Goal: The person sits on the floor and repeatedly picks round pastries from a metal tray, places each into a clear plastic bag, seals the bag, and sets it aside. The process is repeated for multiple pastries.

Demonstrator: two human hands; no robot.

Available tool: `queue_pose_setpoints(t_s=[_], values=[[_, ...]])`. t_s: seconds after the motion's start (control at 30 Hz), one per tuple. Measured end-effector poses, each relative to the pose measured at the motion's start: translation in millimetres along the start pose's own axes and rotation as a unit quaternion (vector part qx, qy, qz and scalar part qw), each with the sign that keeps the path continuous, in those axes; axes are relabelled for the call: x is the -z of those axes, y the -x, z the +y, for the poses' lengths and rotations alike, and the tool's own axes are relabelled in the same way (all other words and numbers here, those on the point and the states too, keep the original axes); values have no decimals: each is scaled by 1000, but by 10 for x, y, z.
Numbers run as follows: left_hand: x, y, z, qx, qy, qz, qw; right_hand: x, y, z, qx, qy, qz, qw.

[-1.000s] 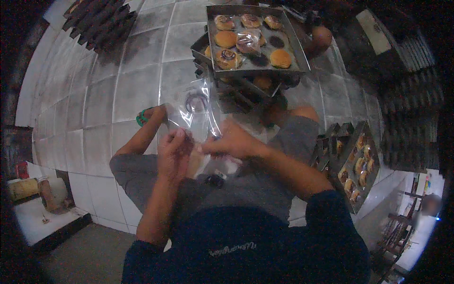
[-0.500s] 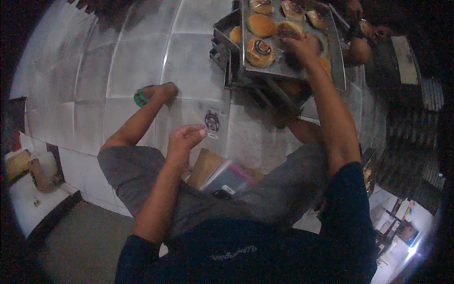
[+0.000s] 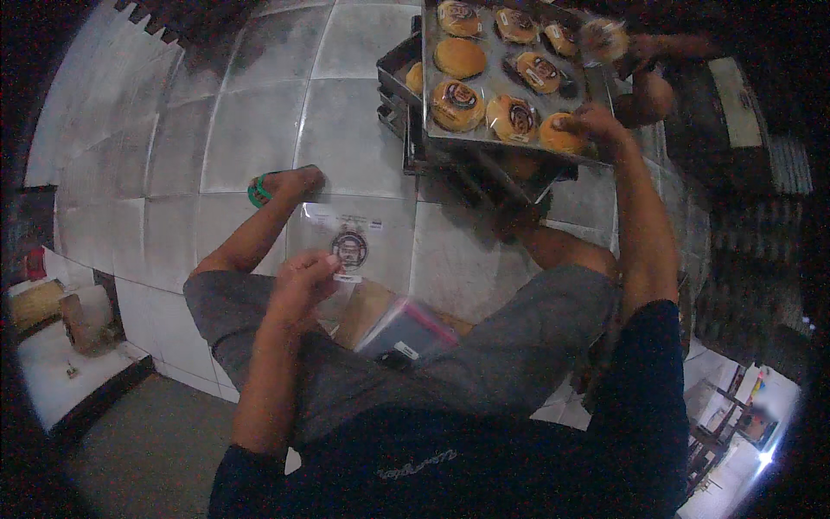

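My left hand (image 3: pixel 303 287) pinches the lower edge of a clear plastic bag (image 3: pixel 318 227) with a round dark print. The bag hangs above the tiled floor and looks flat. At the near right corner of a metal tray (image 3: pixel 475 143), my right hand (image 3: pixel 598 126) has its fingers closed on a round golden bun (image 3: pixel 558 138). Several buns in clear printed bags, such as one bagged bun (image 3: pixel 512 118), lie on the tray. A bare bun (image 3: pixel 460 57) sits at the tray's left side.
More dark trays (image 3: pixel 398 112) are stacked under the top one. Beyond its right edge, another person's hand (image 3: pixel 640 52) is beside a bagged bun (image 3: pixel 603 40). A stack of clear bags (image 3: pixel 406 333) lies on cardboard (image 3: pixel 361 311) between my legs.
My right hand has gone from the tray's middle to the bun at its near right corner. My left hand has shifted left and down, and the bag now shows more fully.
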State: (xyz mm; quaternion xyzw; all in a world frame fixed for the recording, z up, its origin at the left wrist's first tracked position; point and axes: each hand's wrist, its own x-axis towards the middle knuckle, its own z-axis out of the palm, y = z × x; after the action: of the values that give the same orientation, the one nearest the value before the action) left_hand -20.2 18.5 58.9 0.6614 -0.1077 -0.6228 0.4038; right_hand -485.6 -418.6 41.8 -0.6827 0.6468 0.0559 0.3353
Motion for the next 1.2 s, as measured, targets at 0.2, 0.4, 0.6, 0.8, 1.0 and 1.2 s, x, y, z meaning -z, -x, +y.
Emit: queue_pose_setpoints(t_s=[0.2,0.4,0.6,0.8,1.0,1.2], values=[[-177,177,-44,12,129,24,991,19,685,71,118,-55,170,977],[-566,402,-185,80,451,-110,882,-1134,3420,-1326,233,-445,179,846],[-977,1043,-39,-68,228,-9,971,-2078,4468,-2041,299,-362,221,854],[-1098,1374,-119,-304,131,22,944,-1962,4409,-2047,212,-591,222,745],[-1041,1624,-170,-363,43,-94,926,-1859,4484,-1911,177,-635,43,751],[-904,1636,-356,-279,-16,-84,956,-2049,4633,-1868,172,-737,8,654]])
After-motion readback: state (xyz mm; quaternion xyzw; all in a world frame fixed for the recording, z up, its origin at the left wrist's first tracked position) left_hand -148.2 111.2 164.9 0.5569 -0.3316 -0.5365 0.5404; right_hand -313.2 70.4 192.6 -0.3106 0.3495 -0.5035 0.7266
